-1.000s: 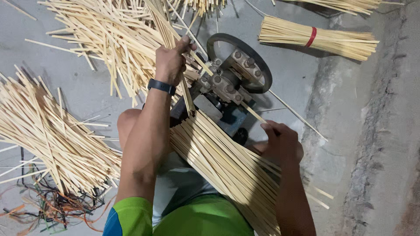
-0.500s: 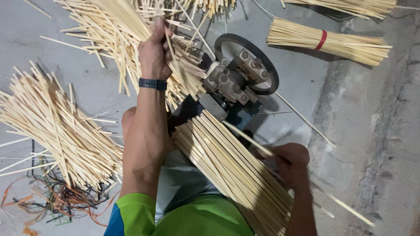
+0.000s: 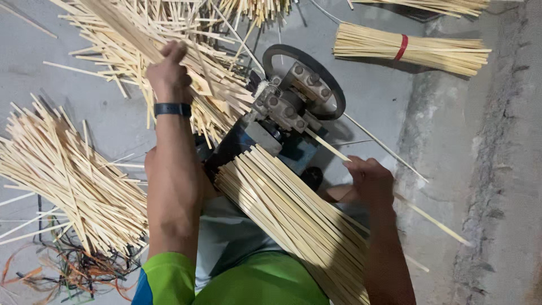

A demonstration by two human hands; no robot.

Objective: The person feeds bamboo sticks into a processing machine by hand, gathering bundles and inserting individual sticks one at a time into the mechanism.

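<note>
My left hand [image 3: 168,70], with a dark wristband, is stretched forward and closed around a bunch of pale bamboo sticks [image 3: 121,25] over the scattered pile at the far left. My right hand [image 3: 370,181] grips a single thin bamboo stick [image 3: 327,147] whose far end goes into a small machine [image 3: 288,104] with rollers and a black wheel. A thick bundle of sticks [image 3: 293,217] lies across my lap, slanting from the machine toward the lower right.
A heap of cut sticks [image 3: 68,175] lies on the grey floor at the left, with tangled orange and black cords [image 3: 73,271] beneath. A bundle tied with a red band [image 3: 409,51] lies at the upper right. A rough concrete strip [image 3: 497,169] runs down the right.
My left hand has reached farther forward and left, carrying its bunch of sticks over the far pile. My right hand dropped back, then came up to the machine with a single stick.
</note>
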